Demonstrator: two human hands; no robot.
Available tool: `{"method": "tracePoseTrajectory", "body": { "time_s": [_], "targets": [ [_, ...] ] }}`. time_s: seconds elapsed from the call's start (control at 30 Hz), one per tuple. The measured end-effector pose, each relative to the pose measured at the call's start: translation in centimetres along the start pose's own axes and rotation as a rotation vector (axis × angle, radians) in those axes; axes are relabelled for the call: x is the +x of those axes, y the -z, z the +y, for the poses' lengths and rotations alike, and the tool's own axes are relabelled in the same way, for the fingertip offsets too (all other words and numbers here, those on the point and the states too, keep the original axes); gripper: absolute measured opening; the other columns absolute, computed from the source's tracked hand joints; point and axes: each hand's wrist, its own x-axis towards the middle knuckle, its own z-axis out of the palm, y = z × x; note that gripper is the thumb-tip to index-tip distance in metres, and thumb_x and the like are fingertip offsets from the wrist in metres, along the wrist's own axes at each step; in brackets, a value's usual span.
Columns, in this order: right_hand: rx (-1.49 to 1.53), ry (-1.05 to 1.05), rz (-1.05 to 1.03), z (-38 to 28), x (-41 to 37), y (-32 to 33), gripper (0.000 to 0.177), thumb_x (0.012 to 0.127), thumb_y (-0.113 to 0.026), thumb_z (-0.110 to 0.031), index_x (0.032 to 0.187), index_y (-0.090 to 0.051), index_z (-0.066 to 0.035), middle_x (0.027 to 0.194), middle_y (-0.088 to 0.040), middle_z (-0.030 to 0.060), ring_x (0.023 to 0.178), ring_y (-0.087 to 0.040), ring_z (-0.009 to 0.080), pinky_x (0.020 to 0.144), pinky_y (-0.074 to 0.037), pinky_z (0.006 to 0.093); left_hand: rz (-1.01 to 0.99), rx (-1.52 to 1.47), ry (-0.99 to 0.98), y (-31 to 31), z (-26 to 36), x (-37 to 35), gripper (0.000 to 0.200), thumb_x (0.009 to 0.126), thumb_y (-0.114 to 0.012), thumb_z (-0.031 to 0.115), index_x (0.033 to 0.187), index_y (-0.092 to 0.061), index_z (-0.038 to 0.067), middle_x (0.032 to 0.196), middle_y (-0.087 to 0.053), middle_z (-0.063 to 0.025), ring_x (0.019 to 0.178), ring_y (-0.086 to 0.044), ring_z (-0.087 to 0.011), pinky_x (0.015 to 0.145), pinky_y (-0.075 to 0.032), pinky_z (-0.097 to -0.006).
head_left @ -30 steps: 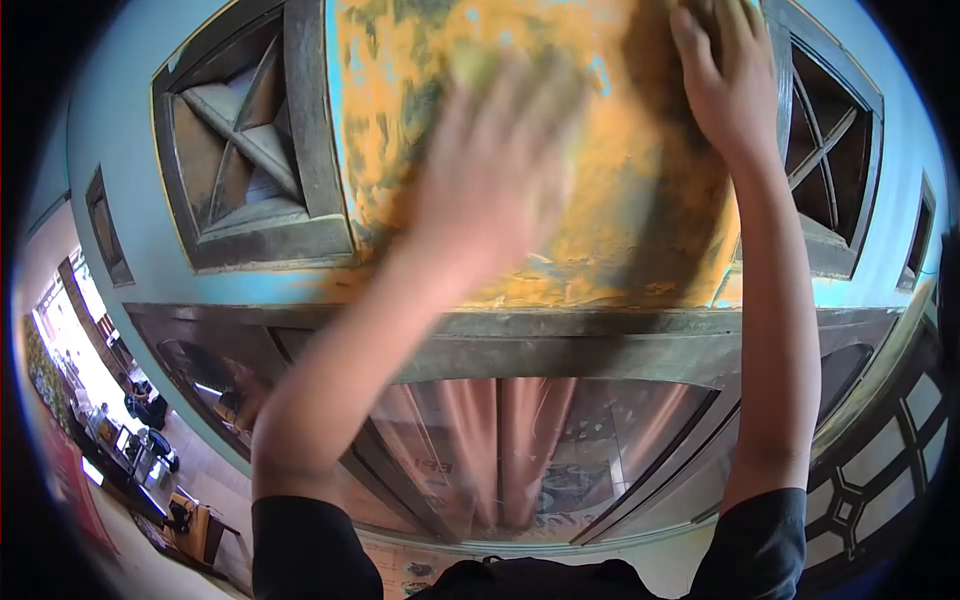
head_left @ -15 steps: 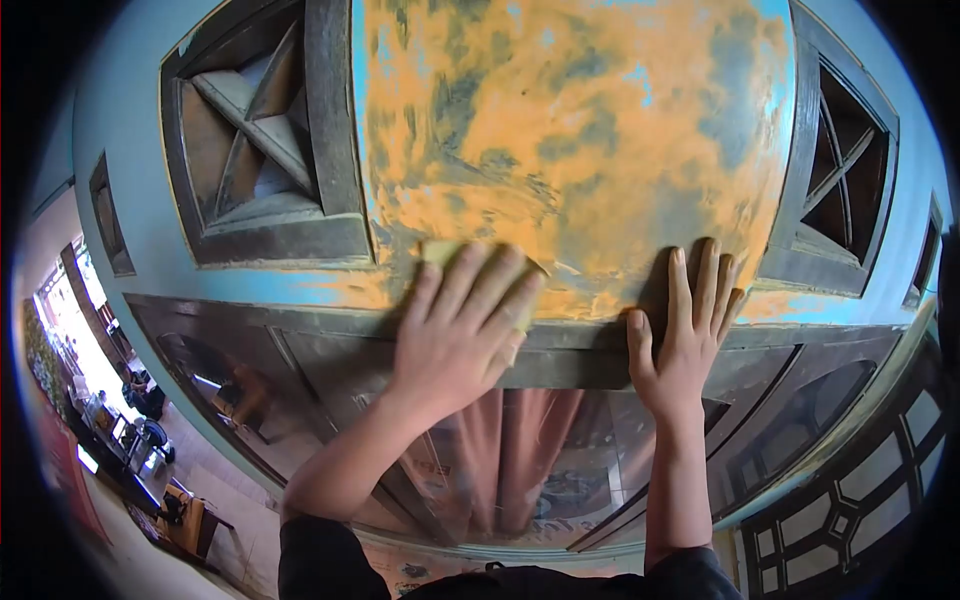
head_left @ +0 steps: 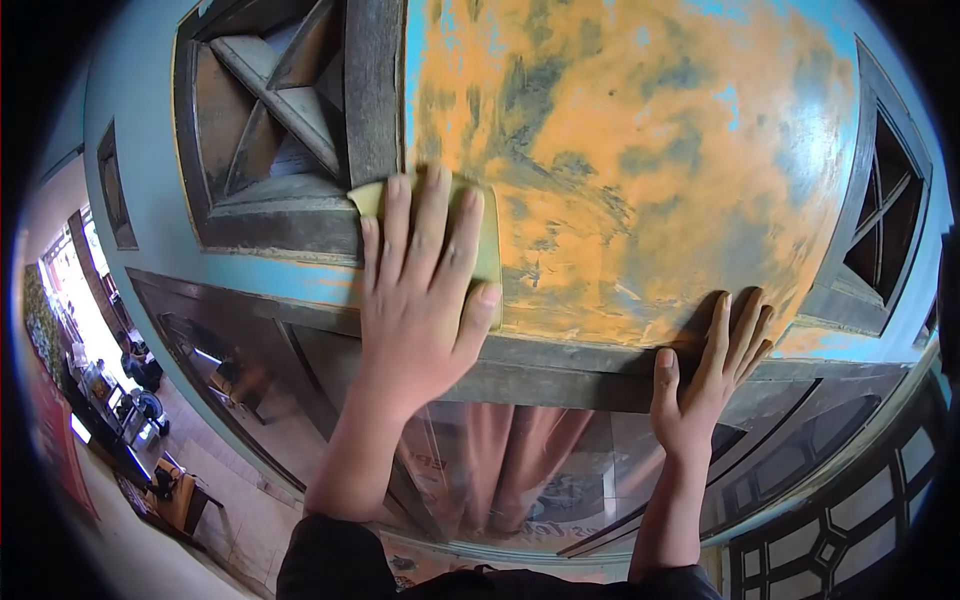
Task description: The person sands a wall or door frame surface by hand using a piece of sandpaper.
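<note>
A yellowish sheet of sandpaper (head_left: 488,240) lies against the wall under my left hand (head_left: 415,310), its edges showing past the fingers. That hand presses the sheet at the lower left corner of the patchy orange, grey and blue wall panel (head_left: 620,180), overlapping the corner of the dark window frame. My left thumb rests along the sheet's right edge. At the panel's lower right, my right hand (head_left: 712,375) leans on the surface with fingers stretched and thumb apart, holding nothing. What lies beneath the left palm is hidden.
Wooden vents with crossed slats flank the panel, one at left (head_left: 275,110) and one at right (head_left: 882,205). Below runs a dark wooden beam (head_left: 570,375) above glass panes with a pinkish curtain (head_left: 490,460). Far left, a room with furniture and a bright doorway shows.
My left hand has moved left and up with the sandpaper, toward the window frame's corner. The view has shifted, and my right hand appears slightly lower, still against the panel.
</note>
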Motion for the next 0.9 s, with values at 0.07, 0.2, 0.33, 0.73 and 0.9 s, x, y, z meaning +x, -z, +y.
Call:
{"method": "tracePoseTrajectory", "body": {
  "time_s": [0.07,0.2,0.33,0.73,0.9],
  "targets": [
    [0.007,-0.009,0.004,0.0,-0.2,-0.1,0.072,0.1,-0.055,-0.048,0.159,-0.039,-0.01,0.168,-0.02,0.0266,0.156,-0.01,0.0483,0.123,-0.001,0.0639,0.034,0.016,-0.036,-0.2,-0.5,0.5,0.068,0.1,-0.049,0.039,0.159,-0.036,0.008,0.166,-0.028,-0.0233,0.154,-0.02,-0.0481,0.121,-0.014,-0.0658],
    [0.01,0.016,-0.017,0.6,-0.9,-0.2,0.072,0.1,-0.054,-0.051,0.159,-0.039,-0.011,0.168,-0.02,0.0272,0.156,-0.009,0.0486,0.122,0.0,0.064,-0.083,-0.008,-0.008,-2.3,1.9,-4.9,0.069,0.104,-0.038,0.043,0.157,-0.035,-0.001,0.166,-0.023,-0.0295,0.154,-0.012,-0.0533,0.121,-0.004,-0.0694],
    [0.025,0.015,-0.021,0.5,-1.0,0.0,0.072,0.101,-0.053,-0.052,0.159,-0.039,-0.011,0.168,-0.02,0.0277,0.156,-0.009,0.049,0.122,0.0,0.0641,-0.059,0.057,-0.134,0.7,0.0,1.9,0.07,0.102,-0.042,0.043,0.159,-0.034,0.004,0.167,-0.023,-0.0257,0.154,-0.016,-0.0521,0.123,-0.009,-0.0646],
    [0.052,-0.003,-0.068,0.2,-1.6,0.1,0.076,0.1,-0.053,-0.055,0.159,-0.038,-0.009,0.168,-0.016,0.0305,0.157,-0.007,0.0493,0.122,0.002,0.0649,0.036,0.0,-0.058,-0.2,0.1,1.8,0.068,0.1,-0.046,0.046,0.157,-0.042,0.008,0.167,-0.03,-0.0178,0.155,-0.021,-0.045,0.122,-0.01,-0.0656],
    [0.036,0.008,-0.075,0.3,-2.1,-0.1,0.077,0.102,-0.052,-0.05,0.161,-0.031,-0.005,0.17,-0.014,0.0248,0.159,-0.004,0.0438,0.123,0.003,0.0596,-0.078,0.0,-0.056,-0.9,1.3,-0.9,0.067,0.102,-0.042,0.037,0.156,-0.036,0.0,0.165,-0.025,-0.03,0.153,-0.016,-0.0546,0.12,-0.008,-0.0695]
  ]
}}
